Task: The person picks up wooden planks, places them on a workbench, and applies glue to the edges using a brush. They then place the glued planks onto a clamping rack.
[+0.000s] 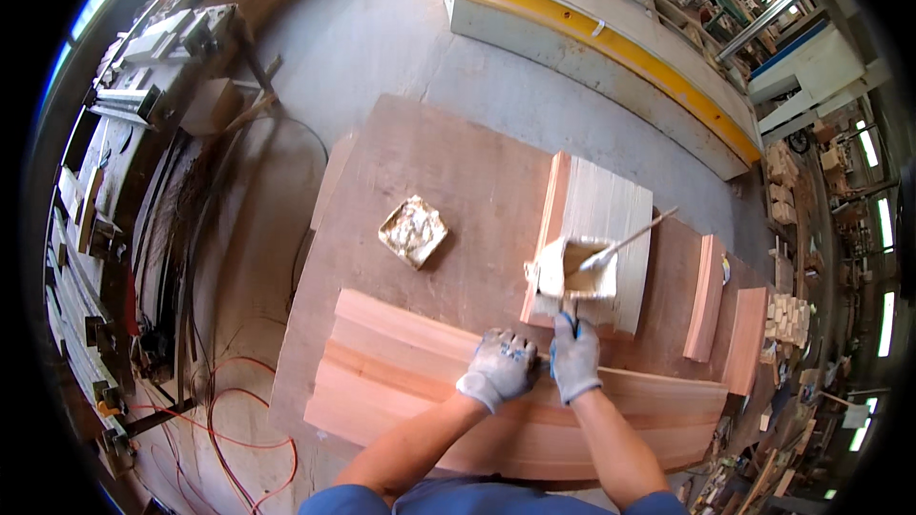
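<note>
My left hand (497,368), in a grey glove with blue marks, rests at the far edge of a curved reddish wooden panel (401,391). Its fingers are curled, and what they grip is hidden. Beside it, my right hand (574,360), gloved alike, is closed around a thin tool whose narrow end points away from me; its kind is unclear. Just beyond stands a white, crusted square tub (551,272) with a brush (630,240) leaning in it. The tub sits on a stack of pale, thin wooden strips (606,200).
A second crusted square dish (413,232) with whitish paste stands on the brown tabletop (458,162). Reddish wood pieces (704,298) lie at the right. A yellow-striped machine (611,38) stands beyond the table. At left are a cluttered rack (143,105) and an orange hose (294,463) on the floor.
</note>
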Motion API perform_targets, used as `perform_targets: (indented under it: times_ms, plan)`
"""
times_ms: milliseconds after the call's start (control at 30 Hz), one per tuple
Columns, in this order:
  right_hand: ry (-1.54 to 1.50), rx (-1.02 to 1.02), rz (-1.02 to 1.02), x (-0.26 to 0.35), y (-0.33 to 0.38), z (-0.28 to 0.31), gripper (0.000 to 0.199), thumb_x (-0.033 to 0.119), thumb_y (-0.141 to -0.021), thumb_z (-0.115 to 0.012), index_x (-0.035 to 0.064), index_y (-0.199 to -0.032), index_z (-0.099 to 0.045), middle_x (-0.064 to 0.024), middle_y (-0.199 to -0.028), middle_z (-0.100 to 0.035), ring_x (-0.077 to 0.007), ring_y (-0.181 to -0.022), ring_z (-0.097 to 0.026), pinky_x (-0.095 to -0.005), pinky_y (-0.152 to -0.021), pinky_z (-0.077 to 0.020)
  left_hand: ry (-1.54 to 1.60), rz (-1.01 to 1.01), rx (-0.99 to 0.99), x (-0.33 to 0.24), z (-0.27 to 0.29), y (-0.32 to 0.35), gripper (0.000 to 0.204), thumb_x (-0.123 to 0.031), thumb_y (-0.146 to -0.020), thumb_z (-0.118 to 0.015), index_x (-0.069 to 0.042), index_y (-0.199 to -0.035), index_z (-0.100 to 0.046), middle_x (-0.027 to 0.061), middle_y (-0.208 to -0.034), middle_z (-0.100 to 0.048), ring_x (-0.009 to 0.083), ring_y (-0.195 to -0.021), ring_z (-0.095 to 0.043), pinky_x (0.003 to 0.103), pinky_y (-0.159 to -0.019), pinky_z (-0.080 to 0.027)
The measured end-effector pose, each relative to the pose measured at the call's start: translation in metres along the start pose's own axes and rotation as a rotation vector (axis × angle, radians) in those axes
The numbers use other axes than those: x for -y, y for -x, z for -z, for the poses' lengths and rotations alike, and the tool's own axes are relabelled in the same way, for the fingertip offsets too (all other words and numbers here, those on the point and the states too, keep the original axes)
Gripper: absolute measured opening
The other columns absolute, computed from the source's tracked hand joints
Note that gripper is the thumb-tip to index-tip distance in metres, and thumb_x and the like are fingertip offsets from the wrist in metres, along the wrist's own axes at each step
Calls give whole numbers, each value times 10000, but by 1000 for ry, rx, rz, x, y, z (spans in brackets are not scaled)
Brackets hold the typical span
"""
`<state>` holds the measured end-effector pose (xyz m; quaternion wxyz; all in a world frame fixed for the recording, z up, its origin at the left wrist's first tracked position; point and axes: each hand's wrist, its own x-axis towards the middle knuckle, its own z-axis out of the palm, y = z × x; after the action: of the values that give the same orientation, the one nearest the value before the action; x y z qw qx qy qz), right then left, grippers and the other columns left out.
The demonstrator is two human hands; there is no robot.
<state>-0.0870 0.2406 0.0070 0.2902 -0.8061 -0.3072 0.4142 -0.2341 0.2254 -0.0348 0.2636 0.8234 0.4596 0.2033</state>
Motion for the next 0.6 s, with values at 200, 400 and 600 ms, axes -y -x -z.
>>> perform_targets:
  times_ms: [200, 400, 600]
  plan:
    - [-179, -50, 250, 111, -190, -46, 410, 429, -977, -658, 93, -760, -569, 0, -600, -529, -143, -472, -482, -375, -436, -389, -35, 75, 160, -6, 12, -8, 463, -503, -978, -575, -83, -872, -737, 152, -944, -736, 327, -941, -688, 457, -888, -492]
    - [-326, -56, 252, 153, -196, -14, 421, 516, -987, -641, 135, -818, -586, 38, -611, -492, -92, -435, -418, -304, -363, -375, -23, 88, 172, -8, 15, -12, 464, -502, -970, -585, -75, -870, -738, 149, -957, -738, 331, -954, -685, 457, -902, -493]
    - [-276, 24, 251, 21, -25, 34, 342, 395, -1019, -645, 157, -798, -536, 60, -614, -468, -65, -454, -384, -277, -380, -312, -11, 77, 104, -6, 12, -9, 434, -479, -953, -611, -80, -834, -733, 167, -899, -731, 344, -895, -689, 464, -865, -504]
